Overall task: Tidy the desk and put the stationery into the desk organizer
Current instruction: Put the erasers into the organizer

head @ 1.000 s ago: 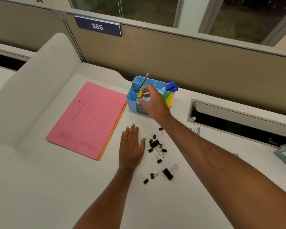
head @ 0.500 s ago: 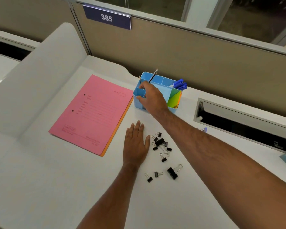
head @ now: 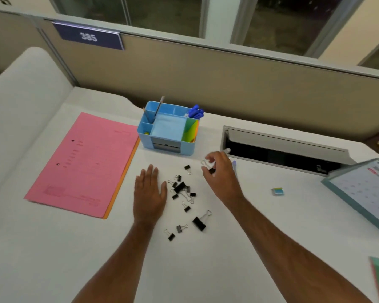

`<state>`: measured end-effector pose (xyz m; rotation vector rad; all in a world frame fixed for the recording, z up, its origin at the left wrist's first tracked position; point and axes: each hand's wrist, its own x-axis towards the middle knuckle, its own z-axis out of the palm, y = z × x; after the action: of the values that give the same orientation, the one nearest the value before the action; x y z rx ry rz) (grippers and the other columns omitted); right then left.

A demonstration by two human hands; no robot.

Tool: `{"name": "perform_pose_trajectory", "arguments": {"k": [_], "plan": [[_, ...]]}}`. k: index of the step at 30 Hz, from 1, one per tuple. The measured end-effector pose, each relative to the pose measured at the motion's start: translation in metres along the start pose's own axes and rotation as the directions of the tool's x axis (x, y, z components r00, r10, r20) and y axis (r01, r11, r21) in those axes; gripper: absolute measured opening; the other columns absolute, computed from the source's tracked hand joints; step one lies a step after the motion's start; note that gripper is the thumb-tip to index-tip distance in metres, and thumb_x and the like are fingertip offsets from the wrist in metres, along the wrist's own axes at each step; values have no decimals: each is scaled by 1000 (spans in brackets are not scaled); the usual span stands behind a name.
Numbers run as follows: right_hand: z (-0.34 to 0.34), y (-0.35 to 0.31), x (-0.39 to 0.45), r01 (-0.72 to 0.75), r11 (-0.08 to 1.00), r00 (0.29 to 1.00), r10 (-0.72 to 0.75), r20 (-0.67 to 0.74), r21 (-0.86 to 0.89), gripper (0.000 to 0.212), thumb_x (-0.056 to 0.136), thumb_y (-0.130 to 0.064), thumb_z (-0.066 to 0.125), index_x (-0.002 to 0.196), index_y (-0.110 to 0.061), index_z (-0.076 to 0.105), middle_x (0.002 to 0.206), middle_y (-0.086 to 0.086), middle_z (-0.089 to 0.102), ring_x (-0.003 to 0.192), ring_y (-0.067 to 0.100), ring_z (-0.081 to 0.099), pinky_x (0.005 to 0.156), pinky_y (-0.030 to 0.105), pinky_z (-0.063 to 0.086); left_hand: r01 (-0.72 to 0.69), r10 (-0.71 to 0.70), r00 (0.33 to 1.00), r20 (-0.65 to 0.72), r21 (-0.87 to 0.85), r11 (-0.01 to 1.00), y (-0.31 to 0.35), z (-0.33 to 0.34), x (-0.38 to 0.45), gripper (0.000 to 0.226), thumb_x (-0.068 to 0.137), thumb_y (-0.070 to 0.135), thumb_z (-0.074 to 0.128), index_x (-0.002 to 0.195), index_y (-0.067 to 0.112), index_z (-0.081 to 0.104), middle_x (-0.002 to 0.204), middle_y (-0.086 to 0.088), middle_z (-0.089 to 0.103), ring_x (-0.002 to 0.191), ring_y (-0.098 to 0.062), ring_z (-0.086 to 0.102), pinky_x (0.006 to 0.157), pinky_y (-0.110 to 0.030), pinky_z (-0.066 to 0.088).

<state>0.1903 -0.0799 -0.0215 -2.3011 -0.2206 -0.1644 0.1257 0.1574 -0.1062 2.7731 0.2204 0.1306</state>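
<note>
Hands: right hand (head: 222, 173) off the organizer (head: 169, 147), now pinching a binder clip (head: 210, 170); left hand (head: 149, 193) still flat.

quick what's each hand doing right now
Left hand: open, flat on the desk beside the loose binder clips.
Right hand: pinching one binder clip just above the desk.
</note>
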Motion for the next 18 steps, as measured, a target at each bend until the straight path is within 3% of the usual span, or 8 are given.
{"name": "perform_pose_trajectory", "arguments": {"k": [5, 8, 11, 13, 18], "plan": [[-55, 60, -52, -138, 979, 990, 137, -15, -151, 29, 89, -17, 72, 113, -18, 57, 108, -7, 53, 98, 7, 44, 83, 24, 38, -1, 1, 1000, -1, 9, 1000, 1, 0, 1, 63, 102, 43, 36, 154, 9, 40, 165, -10, 33, 153, -31, 27, 126, -47, 20], [-85, 94, -73, -268, 941, 963, 256, -82, -207, 29, 90, -21, 73, 115, -18, 57, 110, -6, 51, 103, 15, 50, 86, 27, 41, -2, 2, 1000, 8, 16, 1000, 3, 0, 1, 64, 102, 45, 35, 155, 9, 37, 166, -9, 31, 154, -31, 25, 127, -47, 18], [-106, 118, -85, -433, 880, 900, 410, -147, -195, 35, 92, -29, 72, 120, -20, 53, 119, 1, 51, 109, 22, 53, 87, 35, 51, 1, -1, 1000, 13, 5, 1000, 3, -2, 0, 65, 103, 46, 32, 156, 10, 36, 166, -8, 30, 155, -29, 22, 128, -46, 17], [-113, 126, -87, -529, 834, 845, 502, -186, -154, 41, 92, -35, 73, 123, -20, 50, 123, 3, 51, 112, 23, 53, 85, 34, 54, 4, -4, 1000, 15, 2, 1000, 3, -3, 0, 64, 103, 46, 32, 157, 11, 35, 167, -7, 28, 156, -28, 21, 128, -46, 16], [-118, 133, -84, -603, 791, 790, 576, -209, -102, 46, 91, -34, 75, 124, -20, 47, 126, 7, 51, 118, 25, 54, 88, 36, 57, 11, -11, 1000, 21, -9, 1000, 6, -3, 0, 64, 103, 46, 33, 157, 12, 34, 167, -6, 28, 156, -26, 19, 128, -45, 16]]}}
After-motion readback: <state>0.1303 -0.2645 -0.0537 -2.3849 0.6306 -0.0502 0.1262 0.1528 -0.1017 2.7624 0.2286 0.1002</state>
